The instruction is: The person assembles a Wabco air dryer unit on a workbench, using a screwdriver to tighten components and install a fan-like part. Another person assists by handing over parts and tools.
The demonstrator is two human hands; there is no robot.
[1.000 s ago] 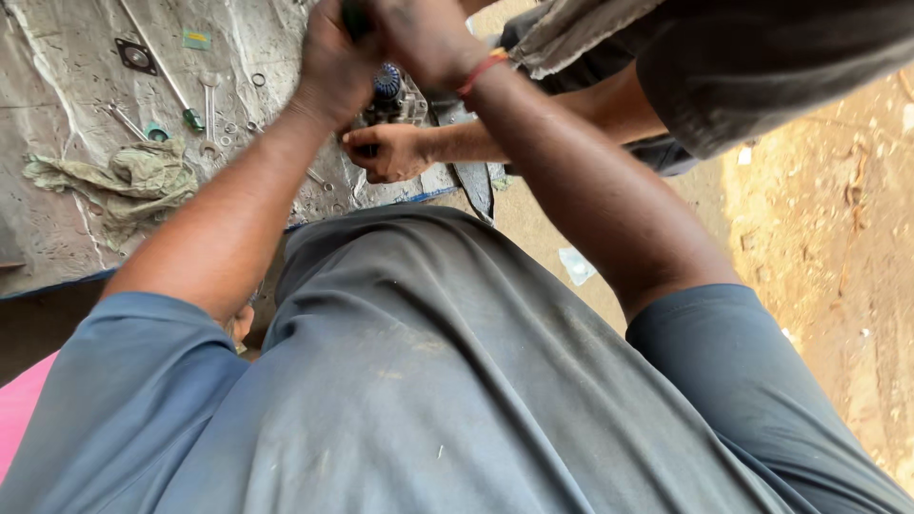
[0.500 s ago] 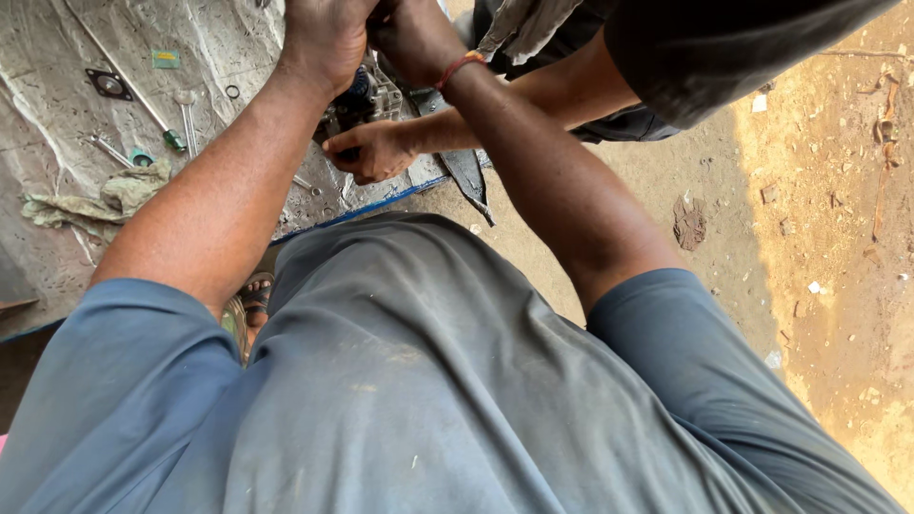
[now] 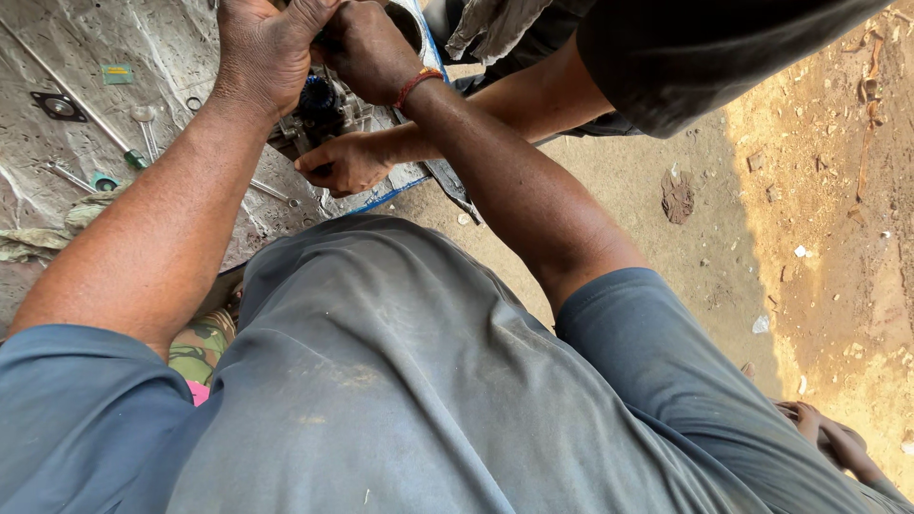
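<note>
Left hand (image 3: 267, 52) and right hand (image 3: 367, 48) meet at the top of the view, fingers curled and pressed together around the upper end of a dark engine part (image 3: 319, 105), which sits directly beneath the fingertips. Its long axis cannot be told. One co-worker's hand (image 3: 343, 164) grips it from below. Two metal rods (image 3: 148, 128) lie left of the fingers, beside one green-handled screwdriver (image 3: 95, 124).
</note>
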